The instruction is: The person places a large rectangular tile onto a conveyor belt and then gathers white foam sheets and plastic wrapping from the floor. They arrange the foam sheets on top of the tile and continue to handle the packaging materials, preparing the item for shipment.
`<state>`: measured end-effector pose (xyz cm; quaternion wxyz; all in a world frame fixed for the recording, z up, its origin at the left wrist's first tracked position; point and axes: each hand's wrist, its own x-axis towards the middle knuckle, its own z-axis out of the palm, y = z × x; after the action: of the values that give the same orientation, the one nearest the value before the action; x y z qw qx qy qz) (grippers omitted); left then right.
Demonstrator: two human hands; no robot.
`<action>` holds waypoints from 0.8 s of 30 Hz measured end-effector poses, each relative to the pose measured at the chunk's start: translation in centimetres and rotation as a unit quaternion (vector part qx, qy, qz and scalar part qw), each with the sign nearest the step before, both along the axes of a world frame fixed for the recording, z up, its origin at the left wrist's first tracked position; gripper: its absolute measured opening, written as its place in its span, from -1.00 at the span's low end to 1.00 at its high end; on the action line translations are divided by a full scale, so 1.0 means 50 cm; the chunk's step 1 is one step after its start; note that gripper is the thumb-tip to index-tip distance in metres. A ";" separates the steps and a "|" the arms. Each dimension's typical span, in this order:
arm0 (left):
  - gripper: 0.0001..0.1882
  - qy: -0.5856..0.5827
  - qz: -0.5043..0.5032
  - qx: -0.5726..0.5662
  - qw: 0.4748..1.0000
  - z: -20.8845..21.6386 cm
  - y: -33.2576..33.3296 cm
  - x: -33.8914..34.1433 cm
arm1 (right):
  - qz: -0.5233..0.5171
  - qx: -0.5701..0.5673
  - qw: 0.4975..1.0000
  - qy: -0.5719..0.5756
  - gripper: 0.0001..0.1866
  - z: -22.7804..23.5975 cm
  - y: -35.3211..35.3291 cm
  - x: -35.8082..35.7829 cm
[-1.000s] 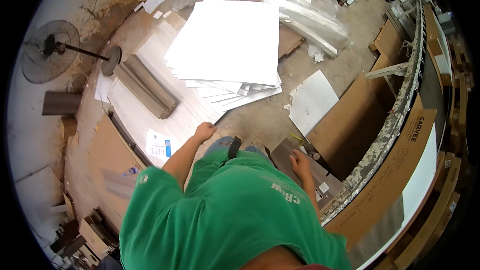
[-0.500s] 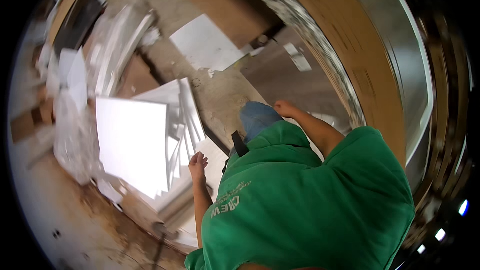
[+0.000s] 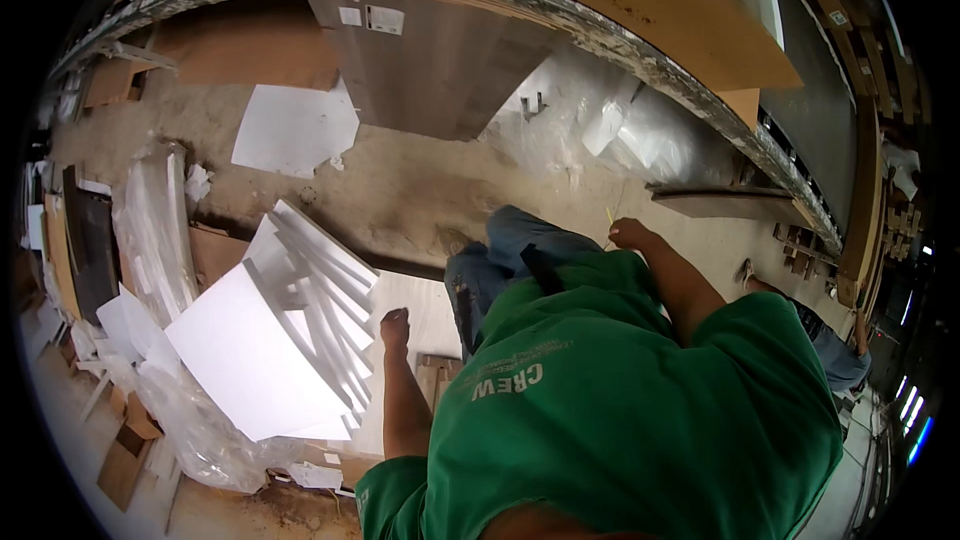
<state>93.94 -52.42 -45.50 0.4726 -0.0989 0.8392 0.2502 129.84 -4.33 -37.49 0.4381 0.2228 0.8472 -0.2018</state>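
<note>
A: Where do your hands stand in this frame?

B: Your left hand (image 3: pixel 396 327), near eight o'clock, looks narrow, its fingers curled; you cannot tell whether it grips anything. It hangs just beside the stack of white panels (image 3: pixel 265 350), also at eight o'clock, fanned unevenly and shown near a pale board (image 3: pixel 415 298).

A: And your right?

B: Your right hand (image 3: pixel 630 232), at three o'clock, is bent inward. A thin yellow stick (image 3: pixel 609 214) shows at its fingertips; you cannot tell whether the hand holds it.

A: What else surrounds you?

B: A white sheet (image 3: pixel 297 130) lies on the floor at ten o'clock, a grey-brown board (image 3: pixel 420 70) with pale labels stands at eleven, and clear plastic wrap (image 3: pixel 560 105) lies crumpled at one. Another person (image 3: pixel 842 355) appears between three and four.
</note>
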 end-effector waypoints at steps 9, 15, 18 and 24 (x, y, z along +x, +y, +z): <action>-0.66 0.090 0.042 0.139 0.985 0.038 0.330 0.164 | -0.139 0.011 0.971 0.195 -0.81 -0.088 0.207 -0.158; -0.73 0.001 0.316 0.259 0.913 -0.111 0.557 0.493 | -0.150 -0.017 0.958 0.244 -0.78 -0.363 0.361 -0.305; -0.75 -0.080 0.435 0.229 0.867 -0.151 0.708 0.661 | -0.160 0.024 0.955 0.248 -0.76 -0.551 0.414 -0.344; -0.79 -0.174 0.243 0.297 0.907 -0.268 0.804 0.780 | -0.133 0.081 0.963 0.218 -0.51 -0.861 0.482 -0.407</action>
<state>132.96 -12.21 -58.91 0.5436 -0.1965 0.5802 0.5738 109.47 19.78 -80.53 0.1922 0.3187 0.8985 -0.2329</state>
